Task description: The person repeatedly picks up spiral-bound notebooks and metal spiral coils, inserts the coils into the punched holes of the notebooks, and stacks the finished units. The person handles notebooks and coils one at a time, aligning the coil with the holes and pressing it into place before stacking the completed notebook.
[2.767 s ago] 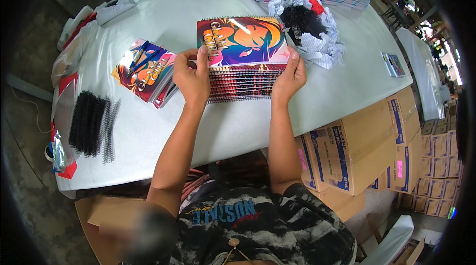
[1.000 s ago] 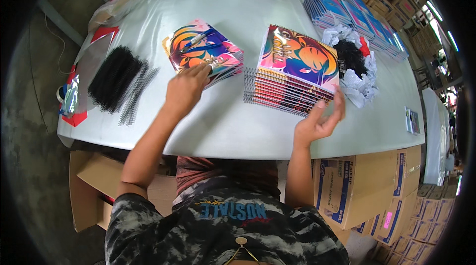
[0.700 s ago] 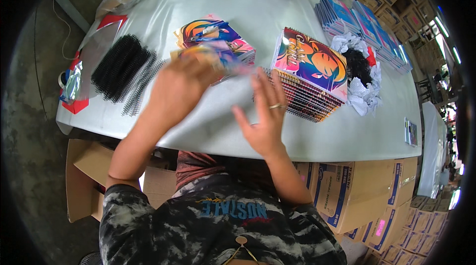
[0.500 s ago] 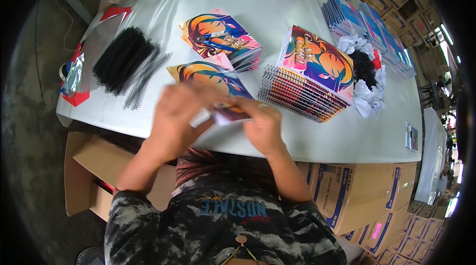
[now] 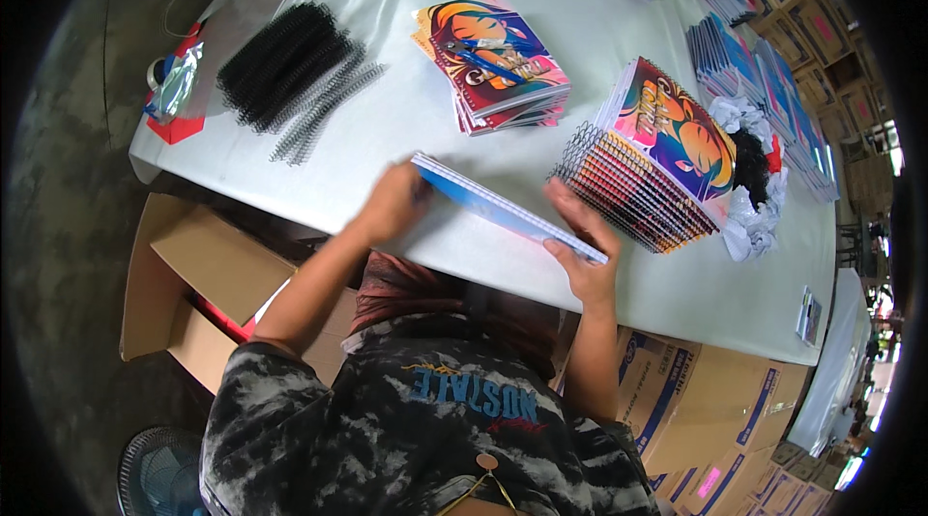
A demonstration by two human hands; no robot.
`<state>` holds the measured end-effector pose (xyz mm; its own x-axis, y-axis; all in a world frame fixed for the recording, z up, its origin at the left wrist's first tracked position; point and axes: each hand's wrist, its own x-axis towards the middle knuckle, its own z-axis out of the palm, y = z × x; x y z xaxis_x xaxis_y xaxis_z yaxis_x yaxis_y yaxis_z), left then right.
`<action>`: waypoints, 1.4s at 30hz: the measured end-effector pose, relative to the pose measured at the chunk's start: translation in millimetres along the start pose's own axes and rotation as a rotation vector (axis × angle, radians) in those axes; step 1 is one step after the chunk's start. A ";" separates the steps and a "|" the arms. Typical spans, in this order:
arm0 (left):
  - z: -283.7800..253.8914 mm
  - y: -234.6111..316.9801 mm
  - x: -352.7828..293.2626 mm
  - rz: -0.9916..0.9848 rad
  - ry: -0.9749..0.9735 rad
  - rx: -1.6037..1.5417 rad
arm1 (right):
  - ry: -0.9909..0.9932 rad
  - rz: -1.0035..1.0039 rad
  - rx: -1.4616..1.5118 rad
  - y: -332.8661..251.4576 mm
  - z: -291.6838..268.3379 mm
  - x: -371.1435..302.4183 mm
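Note:
Between my two hands a notebook [image 5: 498,209] is held tilted on its long edge above the near side of the table, with its blue face and white page edges showing. My left hand [image 5: 394,202] is closed round its left end. At the other end, my right hand [image 5: 586,247] grips it between thumb and fingers. Beyond it lies a stack of colourful notebooks [image 5: 517,96] with blue-handled pliers [image 5: 488,62] on top. Just right of my right hand is a tall stack of spiral-bound notebooks [image 5: 667,163], their coils toward me.
Black spiral coils [image 5: 280,67] are heaped at the left of the white-covered table [image 5: 333,192], beside a roll of tape [image 5: 159,72]. Crumpled white plastic [image 5: 754,221] and blue notebooks [image 5: 793,115] lie at the right. Cardboard boxes [image 5: 710,400] stand below the table's front edge.
The notebook was lower and partly covered by my blurred left hand; now it is turned on edge, blue face showing, with my hands farther apart at its ends. The view has shifted.

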<state>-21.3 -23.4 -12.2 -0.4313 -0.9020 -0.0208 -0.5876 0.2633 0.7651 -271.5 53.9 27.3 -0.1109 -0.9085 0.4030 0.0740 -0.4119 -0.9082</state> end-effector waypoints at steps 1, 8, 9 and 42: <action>-9.4 -30.0 12.1 0.074 0.208 0.282 | -0.077 0.021 -0.051 1.1 -0.5 -0.3; -104.1 -90.6 60.7 -0.307 0.550 0.821 | -0.226 0.005 -0.178 11.4 -18.3 9.1; -103.4 -90.0 60.9 -0.284 0.570 0.786 | -0.214 0.009 -0.163 10.6 -20.4 6.4; -83.3 43.7 12.6 0.143 0.008 -0.159 | -0.086 0.031 -0.157 15.5 -21.0 9.6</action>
<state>4.6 -51.8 74.6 -0.4968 -0.8621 0.1000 -0.4053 0.3324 0.8516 -292.1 40.3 14.6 -0.0248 -0.9260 0.3767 -0.0804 -0.3737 -0.9241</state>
